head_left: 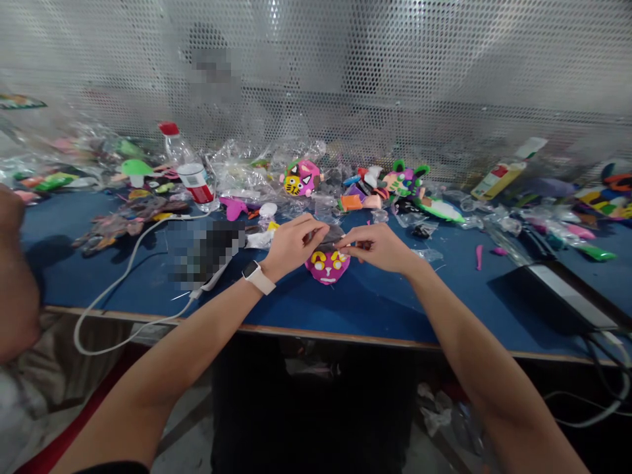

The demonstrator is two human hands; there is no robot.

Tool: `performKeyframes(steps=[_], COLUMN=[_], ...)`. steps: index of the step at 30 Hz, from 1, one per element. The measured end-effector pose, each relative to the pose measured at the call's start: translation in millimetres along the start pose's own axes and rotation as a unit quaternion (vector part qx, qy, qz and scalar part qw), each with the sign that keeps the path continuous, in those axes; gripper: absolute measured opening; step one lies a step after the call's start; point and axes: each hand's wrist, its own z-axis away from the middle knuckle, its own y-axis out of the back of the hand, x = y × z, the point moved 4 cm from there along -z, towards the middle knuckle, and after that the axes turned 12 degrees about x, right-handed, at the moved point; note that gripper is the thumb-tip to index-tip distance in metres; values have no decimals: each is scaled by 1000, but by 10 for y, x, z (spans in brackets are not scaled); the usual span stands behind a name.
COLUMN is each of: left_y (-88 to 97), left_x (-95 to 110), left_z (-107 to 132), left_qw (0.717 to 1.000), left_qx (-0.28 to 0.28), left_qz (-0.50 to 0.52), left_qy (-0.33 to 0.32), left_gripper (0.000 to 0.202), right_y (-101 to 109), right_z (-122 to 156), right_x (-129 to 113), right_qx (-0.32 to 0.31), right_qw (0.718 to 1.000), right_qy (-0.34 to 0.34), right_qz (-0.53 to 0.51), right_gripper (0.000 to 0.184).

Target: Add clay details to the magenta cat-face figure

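A magenta modelling-clay animal face [328, 274] lies on the blue table, with yellow and white eyes and a white nose and mouth. At its upper left edge is my left hand [295, 245], closed in a pinch, a watch on its wrist. My right hand [379, 247] pinches with thumb and forefinger at the upper right, close to one yellow eye. A dark grey patch [334, 234] shows between the fingertips above the face. What either pinch holds is too small to tell.
Behind stand a red-capped bottle [193, 174], a pink clay mask with a yellow cat [300, 179] and crumpled plastic bags [241, 174]. A cabled phone [210, 253] lies left, a black box [563, 296] right. Another person's arm [17, 276] rests at far left.
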Motion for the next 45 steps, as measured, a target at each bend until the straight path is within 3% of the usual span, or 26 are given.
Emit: performKeyframes(steps=[21, 28, 45], left_y=[-7, -9, 3], left_x=[0, -3, 18], left_z=[-9, -5, -8], left_qw=[1000, 1000, 1000], left_qx=[2, -2, -8], left_qz=[-4, -7, -1], left_qy=[-9, -8, -8], left_gripper=[25, 25, 24], right_y=[23, 33, -69], right_z=[-7, -1, -9], right_x=[-3, -44, -54], right_qx=[-12, 28, 22], right_qw=[999, 997, 998], right_qy=[10, 41, 8], right_qz=[51, 63, 65], right_gripper=[14, 11, 9])
